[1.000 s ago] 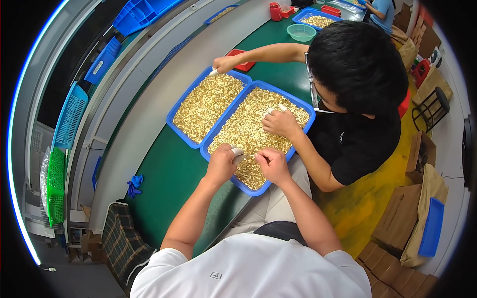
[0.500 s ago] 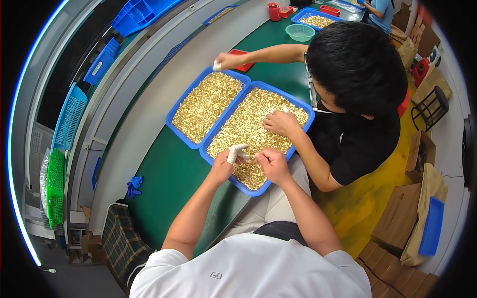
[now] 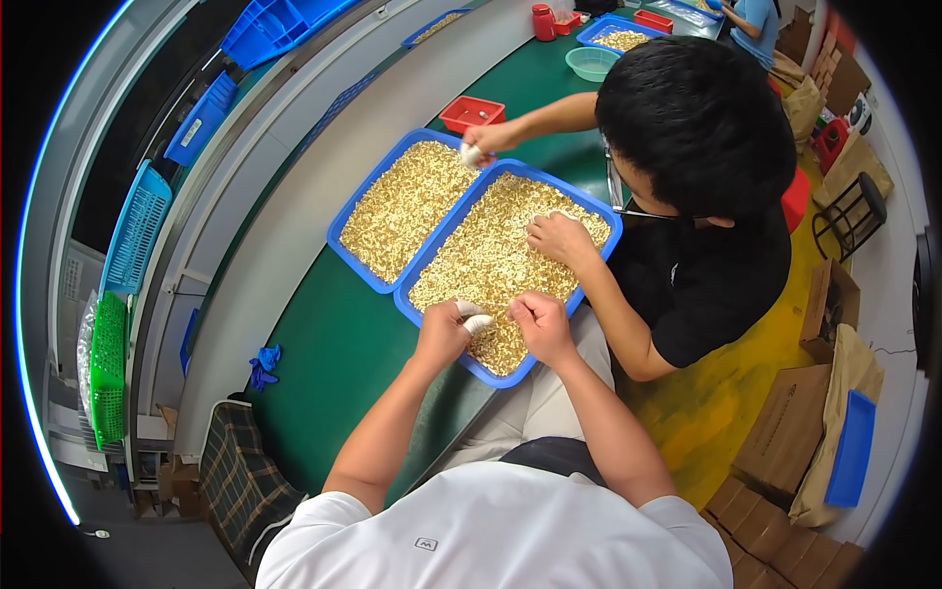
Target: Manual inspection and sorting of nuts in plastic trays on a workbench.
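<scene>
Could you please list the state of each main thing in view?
Left hand: curled, grasp unclear
Right hand: curled, grasp unclear
Left tray: filled with pale pieces
Right tray: likewise filled
Red box: open-topped, upright
Green bowl: open, upright
Blue gloves: crumpled
Stool: upright

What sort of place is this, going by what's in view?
Probably a small workshop or factory room: blue trays of small gold-coloured pieces on a long green worktable, and brown cardboard boxes on the right.

Blue trays (image 3: 444, 228), golden pieces (image 3: 481, 250), green tabletop (image 3: 334, 334)
</scene>
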{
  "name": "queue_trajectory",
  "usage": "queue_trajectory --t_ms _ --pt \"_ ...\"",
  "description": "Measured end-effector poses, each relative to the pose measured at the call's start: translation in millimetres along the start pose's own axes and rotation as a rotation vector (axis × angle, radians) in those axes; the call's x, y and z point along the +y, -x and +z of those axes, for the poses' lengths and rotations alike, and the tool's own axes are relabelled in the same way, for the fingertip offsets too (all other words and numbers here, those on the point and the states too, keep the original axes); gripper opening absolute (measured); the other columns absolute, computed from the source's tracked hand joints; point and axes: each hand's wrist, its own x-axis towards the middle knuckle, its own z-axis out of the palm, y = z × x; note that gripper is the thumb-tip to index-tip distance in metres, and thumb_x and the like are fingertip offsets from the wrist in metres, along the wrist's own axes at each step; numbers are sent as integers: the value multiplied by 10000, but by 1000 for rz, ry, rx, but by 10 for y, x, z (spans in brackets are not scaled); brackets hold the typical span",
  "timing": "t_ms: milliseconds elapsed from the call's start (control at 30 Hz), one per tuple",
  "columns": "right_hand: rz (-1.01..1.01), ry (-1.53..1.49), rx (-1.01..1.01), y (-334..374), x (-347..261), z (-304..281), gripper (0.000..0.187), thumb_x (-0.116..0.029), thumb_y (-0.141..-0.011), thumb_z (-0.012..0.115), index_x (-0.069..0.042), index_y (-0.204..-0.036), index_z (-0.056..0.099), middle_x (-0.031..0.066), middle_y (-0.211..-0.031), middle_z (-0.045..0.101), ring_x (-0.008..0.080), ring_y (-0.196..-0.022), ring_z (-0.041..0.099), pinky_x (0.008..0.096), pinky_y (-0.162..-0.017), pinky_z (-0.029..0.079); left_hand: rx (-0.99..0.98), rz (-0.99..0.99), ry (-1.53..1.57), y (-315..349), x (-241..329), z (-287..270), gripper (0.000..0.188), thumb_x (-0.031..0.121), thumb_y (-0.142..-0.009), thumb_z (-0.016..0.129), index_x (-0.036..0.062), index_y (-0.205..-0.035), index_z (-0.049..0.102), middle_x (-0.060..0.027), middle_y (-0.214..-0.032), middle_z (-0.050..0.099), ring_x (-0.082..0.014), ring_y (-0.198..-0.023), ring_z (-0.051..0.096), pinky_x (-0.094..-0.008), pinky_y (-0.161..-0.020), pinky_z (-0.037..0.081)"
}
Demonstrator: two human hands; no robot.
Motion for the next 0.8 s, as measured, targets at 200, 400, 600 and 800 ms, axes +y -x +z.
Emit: queue_trajectory --t_ms 200,400,600,800 --pt "-6 -2 8 -2 -11 22 239 -152 -965 603 9 -794 642 115 -708 641 231 -651 627 345 -607 478 67 -236 470 -35 -100 -36 99 35 -863 773 13 -949 729 -21 -885 726 -78 -786 639 -233 -697 512" --pt "-1 5 6 3 11 6 242 -154 -966 604 11 -793 640 114 -706 638 233 -647 624 345 -607 477 67 -145 686 -36 117 -51 112 -32 -881 722 9 -984 714 -42 -943 727 -101 -873 669 -241 -786 535" --pt "-9 9 -15 -10 -42 14 239 -146 -965 603 13 -790 635 114 -701 631 236 -643 618 348 -604 474 26 -142 700 -43 37 15 108 -19 -881 730 1 -982 696 -40 -936 720 -105 -860 665 -248 -789 537" --pt "-13 -2 13 -6 -23 20 233 -138 -962 603 14 -787 631 117 -702 629 237 -641 618 351 -603 474 27 -191 756 -57 51 -1 118 -24 -884 722 5 -993 688 -44 -919 719 -112 -844 675 -249 -778 544"
